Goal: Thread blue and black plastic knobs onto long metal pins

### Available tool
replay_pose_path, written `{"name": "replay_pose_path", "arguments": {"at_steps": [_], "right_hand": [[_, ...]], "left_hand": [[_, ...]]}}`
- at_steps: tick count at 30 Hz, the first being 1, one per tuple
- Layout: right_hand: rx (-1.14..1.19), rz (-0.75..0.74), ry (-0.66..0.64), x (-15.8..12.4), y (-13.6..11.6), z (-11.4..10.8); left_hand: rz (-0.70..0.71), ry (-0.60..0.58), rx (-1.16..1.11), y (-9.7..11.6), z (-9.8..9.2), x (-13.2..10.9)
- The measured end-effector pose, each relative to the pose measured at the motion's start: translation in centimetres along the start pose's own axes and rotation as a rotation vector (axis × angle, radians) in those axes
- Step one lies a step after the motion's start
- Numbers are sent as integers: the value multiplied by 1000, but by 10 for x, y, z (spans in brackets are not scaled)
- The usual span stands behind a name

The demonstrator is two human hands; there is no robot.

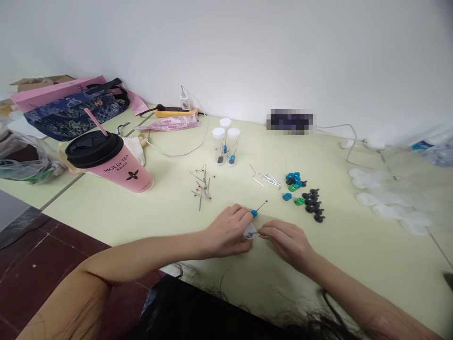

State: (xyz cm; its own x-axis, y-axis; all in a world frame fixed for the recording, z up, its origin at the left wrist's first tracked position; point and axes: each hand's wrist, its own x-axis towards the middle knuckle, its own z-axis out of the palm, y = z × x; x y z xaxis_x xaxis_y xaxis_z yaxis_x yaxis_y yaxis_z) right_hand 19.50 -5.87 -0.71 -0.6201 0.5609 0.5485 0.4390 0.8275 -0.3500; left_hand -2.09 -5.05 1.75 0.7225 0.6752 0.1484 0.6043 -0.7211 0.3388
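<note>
My left hand [226,232] is closed around a small clear plastic tube [249,231], its round open mouth turned toward my right hand. A blue knob [254,214] with a thin metal rod [262,205] sticking out sits at the fingertips of that same hand. My right hand [287,242] pinches a small thin metal piece [258,233] right at the tube's mouth; its exact shape is mostly hidden by the fingers. Behind the hands stand three white-capped clear tubes [232,134] with blue or dark knobs and bent wires inside.
Left of centre lie several metal rods with beaded ends [203,186]. Toward the right are silver hex keys [272,181], blue knobs [287,196], green knobs [299,201] and black knobs [313,203]. A pink cup [123,172], a yellow power strip [173,112] and bagged white caps [385,210] surround them.
</note>
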Motion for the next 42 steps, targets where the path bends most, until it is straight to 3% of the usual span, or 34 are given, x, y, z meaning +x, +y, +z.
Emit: {"name": "replay_pose_path", "arguments": {"at_steps": [19,38,42], "right_hand": [[-10,-35,7,1,-2,0],[-66,40,-19,1,0,1],[-141,-44,4,0,0,0]], "left_hand": [[-3,-2,-3,-1,0,0],[2,27,-10,-2,0,0],[-6,33,-17,-2,0,0]]}}
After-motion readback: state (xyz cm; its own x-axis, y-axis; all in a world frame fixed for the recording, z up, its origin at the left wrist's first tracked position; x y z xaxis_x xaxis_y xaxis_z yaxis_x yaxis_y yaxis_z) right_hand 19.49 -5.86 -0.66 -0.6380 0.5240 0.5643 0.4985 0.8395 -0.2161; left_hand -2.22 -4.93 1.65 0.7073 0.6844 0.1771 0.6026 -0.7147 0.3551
